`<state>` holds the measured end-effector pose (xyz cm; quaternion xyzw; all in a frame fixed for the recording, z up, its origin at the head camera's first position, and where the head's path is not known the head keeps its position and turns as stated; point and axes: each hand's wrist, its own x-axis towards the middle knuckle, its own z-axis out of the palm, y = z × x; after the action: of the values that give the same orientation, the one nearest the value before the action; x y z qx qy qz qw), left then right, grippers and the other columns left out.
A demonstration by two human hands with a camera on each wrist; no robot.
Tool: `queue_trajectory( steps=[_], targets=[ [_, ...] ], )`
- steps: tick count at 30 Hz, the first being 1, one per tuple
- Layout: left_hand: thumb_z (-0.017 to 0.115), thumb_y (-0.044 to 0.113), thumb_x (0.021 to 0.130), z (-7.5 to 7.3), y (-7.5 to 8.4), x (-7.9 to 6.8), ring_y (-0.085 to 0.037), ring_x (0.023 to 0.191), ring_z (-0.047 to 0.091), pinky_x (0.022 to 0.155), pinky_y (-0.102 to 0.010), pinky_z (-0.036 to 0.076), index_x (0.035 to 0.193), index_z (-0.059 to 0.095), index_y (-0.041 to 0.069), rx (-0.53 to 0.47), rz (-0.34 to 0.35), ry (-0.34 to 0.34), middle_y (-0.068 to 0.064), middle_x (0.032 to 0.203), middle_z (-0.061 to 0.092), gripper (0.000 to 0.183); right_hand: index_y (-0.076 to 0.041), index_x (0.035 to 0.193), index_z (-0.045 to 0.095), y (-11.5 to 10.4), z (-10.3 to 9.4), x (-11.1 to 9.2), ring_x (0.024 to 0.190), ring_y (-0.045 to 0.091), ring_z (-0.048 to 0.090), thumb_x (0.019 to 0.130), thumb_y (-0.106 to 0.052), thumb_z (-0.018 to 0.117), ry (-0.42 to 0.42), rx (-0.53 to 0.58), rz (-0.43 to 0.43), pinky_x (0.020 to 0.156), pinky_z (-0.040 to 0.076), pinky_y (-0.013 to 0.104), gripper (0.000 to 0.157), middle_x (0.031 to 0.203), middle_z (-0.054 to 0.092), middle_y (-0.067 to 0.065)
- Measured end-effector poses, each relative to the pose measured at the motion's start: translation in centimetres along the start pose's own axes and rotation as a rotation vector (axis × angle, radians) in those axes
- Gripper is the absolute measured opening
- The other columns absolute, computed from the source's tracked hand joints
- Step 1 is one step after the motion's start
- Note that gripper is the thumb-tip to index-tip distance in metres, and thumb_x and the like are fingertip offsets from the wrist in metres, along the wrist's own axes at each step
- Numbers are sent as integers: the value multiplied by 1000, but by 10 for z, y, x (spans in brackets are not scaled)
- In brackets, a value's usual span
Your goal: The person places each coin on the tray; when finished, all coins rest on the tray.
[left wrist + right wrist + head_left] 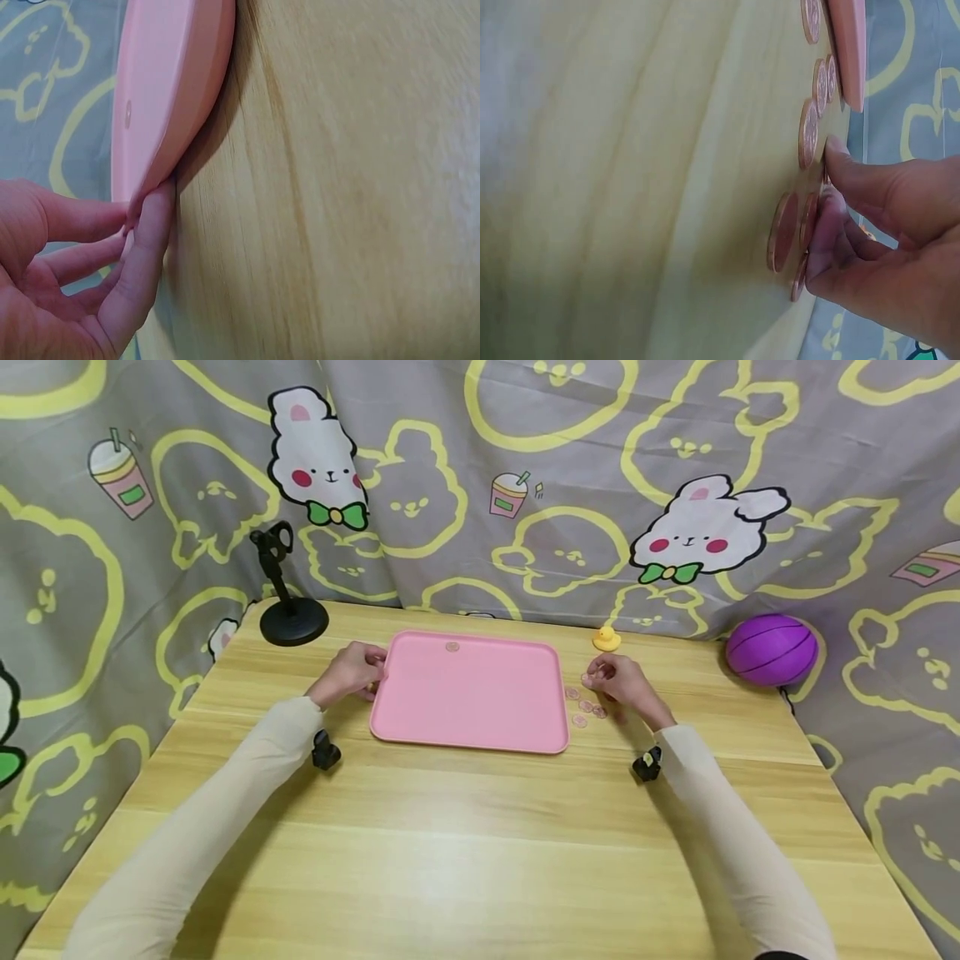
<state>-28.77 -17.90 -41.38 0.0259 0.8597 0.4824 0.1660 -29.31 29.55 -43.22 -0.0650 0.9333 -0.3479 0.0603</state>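
A pink rectangular tray (pixel 472 697) lies on the wooden table, with one copper-coloured coin (pixel 452 647) near its back left corner. My left hand (pixel 351 671) pinches the tray's left rim; in the left wrist view the thumb is on the inner side and a finger (pixel 152 225) lies along the outer side. Beyond the right rim, several loose copper-coloured coins (pixel 808 133) lie on the table. My right hand (pixel 622 682) is among them, pinching a coin (pixel 587 680) between thumb and fingers. Its fingers partly hide other coins in the right wrist view.
A yellow rubber duck (pixel 606 639) stands behind my right hand. To the far right is a purple ball (pixel 772 649). A black stand with a round base (pixel 294 622) stands at the back left. Patterned curtain (pixel 480 560) hangs along the table's back edge.
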Motion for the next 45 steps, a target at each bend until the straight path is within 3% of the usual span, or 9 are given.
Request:
queue_trajectory(
  steps=[6,12,15,18,23,28,37,45],
  targets=[
    [54,-3,99,0,0,-3,-17,77,63,63,-28,64,145,54,-10,-8,-19,0,-21,108,60,47,6,105,63,-5,-4,4,78,15,53,98,-9,74,-52,-45,-19,63,46,21,20,91,62,13],
    [57,-2,99,0,-1,-1,-17,79,64,63,-28,64,146,54,-9,-12,-20,14,-23,113,60,48,4,94,66,-15,-11,10,81,20,58,97,-3,73,-84,-80,-121,69,48,20,10,90,66,16],
    [59,-3,98,-2,-3,0,-16,79,66,64,-29,65,146,53,-10,-48,-14,16,-26,118,61,49,4,95,69,-22,-14,12,83,21,61,98,-2,69,-108,-85,-185,71,49,19,7,92,69,18],
    [60,-2,99,-4,-3,2,-15,78,66,65,-29,65,146,53,-10,-96,-18,11,-27,119,64,48,6,101,72,-33,-14,15,80,18,62,100,-1,65,-133,-40,-195,68,50,18,10,95,71,23],
    [60,3,102,-8,2,-1,-15,80,68,69,-30,66,146,54,-10,-139,-38,1,-24,115,69,46,10,112,71,-56,-1,23,77,16,66,102,-6,66,-157,136,-76,68,57,24,20,99,75,24],
    [60,0,101,-6,4,0,-17,83,66,69,-31,66,148,50,-11,-118,-42,5,-29,121,65,50,13,116,71,-79,25,34,76,11,73,101,-11,69,-128,319,53,77,63,26,28,99,78,20],
    [59,-1,99,4,6,4,-29,101,68,71,-31,66,150,48,-9,-71,-42,-3,-31,133,59,53,18,121,67,-119,76,52,67,18,76,102,-2,64,-223,585,126,78,66,37,27,100,76,27],
    [58,-2,98,0,3,0,-23,92,70,72,-33,67,150,49,-10,-61,-27,14,-32,127,61,54,19,116,69,-146,106,73,64,21,76,101,0,65,-188,694,163,76,66,37,24,97,75,30]
  ],
)
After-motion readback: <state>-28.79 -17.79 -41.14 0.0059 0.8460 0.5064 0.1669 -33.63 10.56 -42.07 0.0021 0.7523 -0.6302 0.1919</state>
